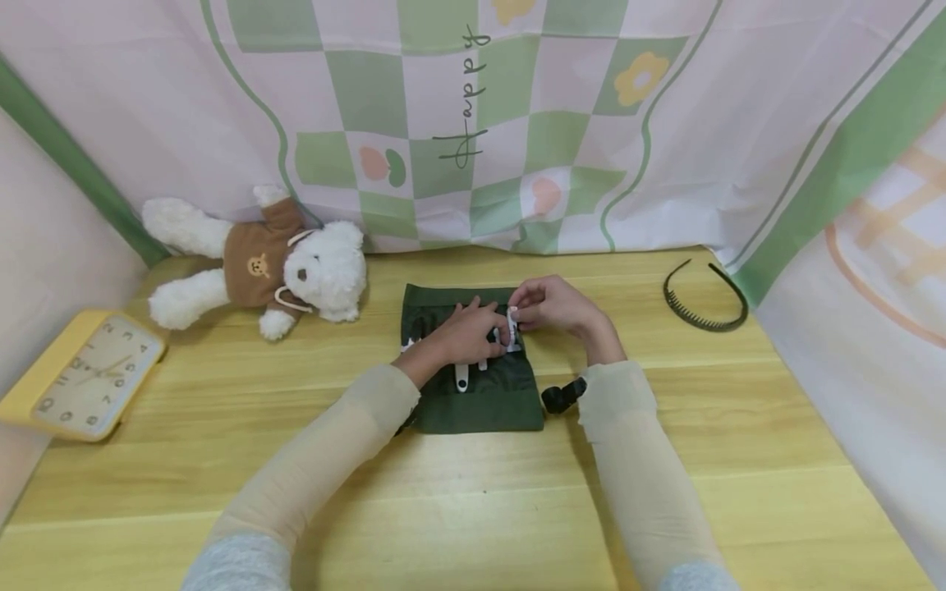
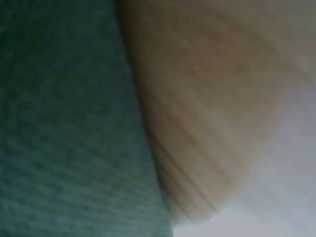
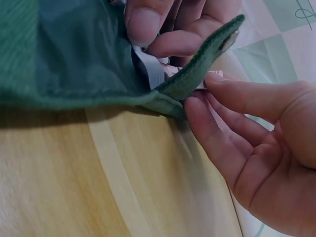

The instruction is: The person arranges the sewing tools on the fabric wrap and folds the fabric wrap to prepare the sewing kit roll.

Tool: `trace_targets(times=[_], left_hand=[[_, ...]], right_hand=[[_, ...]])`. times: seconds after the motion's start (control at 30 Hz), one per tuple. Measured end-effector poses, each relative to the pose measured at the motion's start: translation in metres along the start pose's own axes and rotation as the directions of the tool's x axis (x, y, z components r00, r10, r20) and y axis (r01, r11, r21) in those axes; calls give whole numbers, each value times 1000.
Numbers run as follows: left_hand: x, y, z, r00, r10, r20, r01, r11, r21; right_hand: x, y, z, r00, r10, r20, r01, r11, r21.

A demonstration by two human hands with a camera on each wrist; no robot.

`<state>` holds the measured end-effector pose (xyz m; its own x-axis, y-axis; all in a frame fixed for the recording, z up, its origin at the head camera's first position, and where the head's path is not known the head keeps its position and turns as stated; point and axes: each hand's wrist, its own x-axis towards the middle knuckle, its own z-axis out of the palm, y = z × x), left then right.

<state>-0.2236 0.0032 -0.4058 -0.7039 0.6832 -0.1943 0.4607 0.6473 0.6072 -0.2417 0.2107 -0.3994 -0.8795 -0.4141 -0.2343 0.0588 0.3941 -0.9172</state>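
Observation:
A dark green fabric tool case (image 1: 476,417) lies unfolded on the table. My left hand (image 1: 469,335) reaches across it; in the right wrist view its thumb and forefinger pinch a pale elastic strap (image 3: 150,69) inside. At the case's right edge, my right hand (image 1: 553,304) pinches a small whitish piece with a ridged end (image 3: 215,73) between thumb and fingers; its kind I cannot tell. The raised fabric edge (image 3: 195,66) partly hides that piece. A white-handled tool (image 1: 461,377) lies in the case below the left hand. Green fabric (image 2: 64,118) fills the left side of the blurred left wrist view.
A white plush bear (image 1: 325,267) in a brown hoodie lies at the back left, beside a yellow clock (image 1: 96,373). Toward the right back is a black toothed headband (image 1: 705,322). A checkered curtain (image 1: 443,107) hangs behind the wooden table (image 1: 458,509).

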Motion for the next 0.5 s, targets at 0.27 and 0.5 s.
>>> trace_targets(times=[0.27,0.5], left_hand=[[0,0,0,1000,-1,1,1,1000,3],[1,-2,1,1000,-3,-7,3,1000,5]], right_hand=[[0,1,0,1000,23,13,-21,993,-114],[1,2,0,999,9,34,-2,982,-191]])
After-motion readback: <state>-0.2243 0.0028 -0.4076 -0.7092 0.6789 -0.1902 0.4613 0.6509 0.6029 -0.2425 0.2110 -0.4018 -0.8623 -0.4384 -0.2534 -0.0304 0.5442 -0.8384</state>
